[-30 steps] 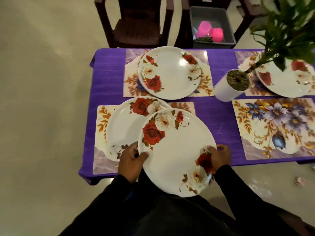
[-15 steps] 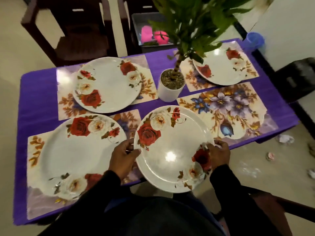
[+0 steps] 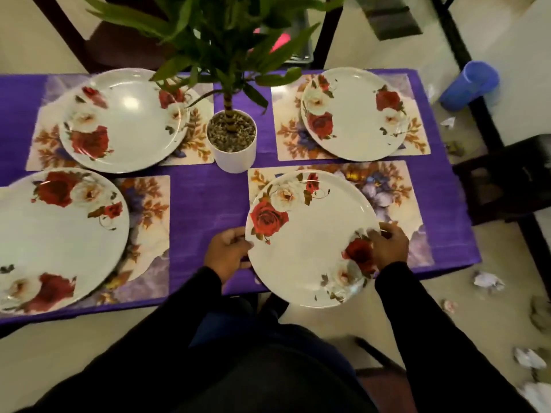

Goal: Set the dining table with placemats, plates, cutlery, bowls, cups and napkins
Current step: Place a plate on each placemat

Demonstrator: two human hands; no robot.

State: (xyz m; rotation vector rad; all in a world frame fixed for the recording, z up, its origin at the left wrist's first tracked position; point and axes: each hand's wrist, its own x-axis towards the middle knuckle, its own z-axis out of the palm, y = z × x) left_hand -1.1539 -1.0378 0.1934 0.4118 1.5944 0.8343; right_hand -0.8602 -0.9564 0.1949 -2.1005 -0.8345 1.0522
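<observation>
I hold a white rose-patterned plate [image 3: 313,242] by both edges: my left hand [image 3: 228,251] grips its left rim and my right hand [image 3: 387,247] grips its right rim. The plate hangs over the near-right floral placemat [image 3: 396,204], partly past the table's front edge. Three more rose plates lie on their placemats: near left [image 3: 53,236], far left [image 3: 125,120] and far right [image 3: 354,114]. The table wears a purple cloth [image 3: 196,210].
A potted green plant in a white pot [image 3: 232,144] stands at the table's middle. Dark chairs stand behind the table and at the right [image 3: 507,186]. A blue cup [image 3: 469,84] and crumpled paper scraps [image 3: 489,281] lie on the floor at right.
My view and both hands have shifted right along the table, carrying the plate from beside the near-left plate to above the near-right placemat.
</observation>
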